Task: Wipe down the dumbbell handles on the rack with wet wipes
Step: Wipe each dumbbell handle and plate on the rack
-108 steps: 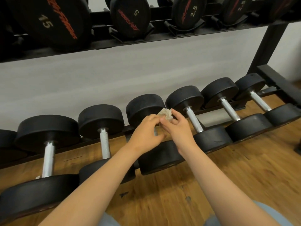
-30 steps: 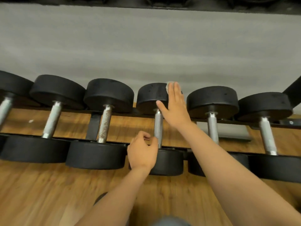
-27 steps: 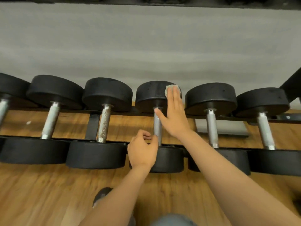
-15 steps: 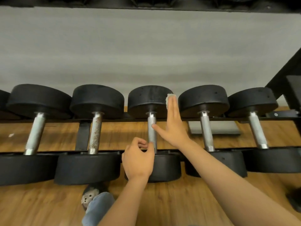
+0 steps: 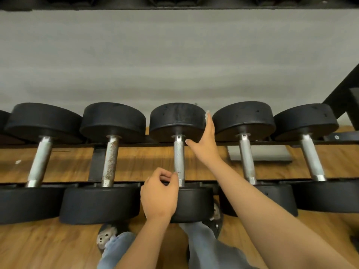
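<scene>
Several black dumbbells with silver handles lie side by side on a low black rack (image 5: 213, 143). The middle dumbbell (image 5: 177, 117) has a knurled handle (image 5: 179, 158). My right hand (image 5: 205, 143) lies flat with straight fingers against the right side of its far head and presses a small white wet wipe (image 5: 207, 115) there; only the wipe's edge shows past my fingertips. My left hand (image 5: 159, 193) sits at the near end of the same handle, fingers curled, thumb and fingertips touching the metal.
The handle left of the middle one (image 5: 110, 160) is rusty. A grey wall (image 5: 174, 59) stands behind the rack, and an upper shelf edge (image 5: 174, 2) runs along the top. My feet in slippers (image 5: 108, 235) stand on the wood floor below the rack.
My right hand with the wipe has slid from the top of the middle dumbbell's far head down its right side. The view has tilted down, and my left hand stays at the handle's near end.
</scene>
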Tool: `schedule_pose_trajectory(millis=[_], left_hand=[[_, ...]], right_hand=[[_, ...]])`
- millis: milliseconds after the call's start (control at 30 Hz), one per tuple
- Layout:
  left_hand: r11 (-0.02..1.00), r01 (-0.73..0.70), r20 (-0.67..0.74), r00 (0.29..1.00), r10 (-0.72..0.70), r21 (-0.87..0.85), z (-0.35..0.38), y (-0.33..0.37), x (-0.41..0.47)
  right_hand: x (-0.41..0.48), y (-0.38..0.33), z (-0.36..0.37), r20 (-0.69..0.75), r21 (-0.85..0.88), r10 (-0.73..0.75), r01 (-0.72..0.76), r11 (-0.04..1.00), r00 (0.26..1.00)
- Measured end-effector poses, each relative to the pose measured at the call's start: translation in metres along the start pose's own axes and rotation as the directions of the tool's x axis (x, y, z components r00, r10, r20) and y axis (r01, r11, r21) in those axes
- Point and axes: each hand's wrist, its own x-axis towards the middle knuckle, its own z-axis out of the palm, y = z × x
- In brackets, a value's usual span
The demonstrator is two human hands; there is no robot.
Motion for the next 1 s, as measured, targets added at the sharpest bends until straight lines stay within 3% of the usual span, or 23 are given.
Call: schedule_pose_trajectory(millis=[467, 667, 833, 1000], left_hand=[[1.000, -0.013, 0.015, 1.000, 0.014, -0.024, -0.002, 0.003, -0.002], [1.000, -0.014, 0.023, 1.000, 0.014, -0.012, -0.004, 0.004, -0.003], [1.000, 0.003, 0.024, 1.000, -0.002, -0.015, -0.005, 0.007, -0.003], [1.000, 0.014, 0.028, 1.000, -0.014, -0.018, -0.007, 0.009, -0.005]], right_hand=[[-0.005, 0.034, 0.017, 0.056, 0.335, 0.279, -0.281, 0.899, 0.959], [-0.010, 0.029, 0.020, -0.012, 0.419, 0.276, -0.246, 0.874, 0.961], [-0.001, 0.022, 0.010, -0.033, 0.320, 0.159, -0.141, 0.937, 0.987], [0.014, 0.024, 0.008, 0.047, 0.331, 0.253, -0.254, 0.909, 0.966]])
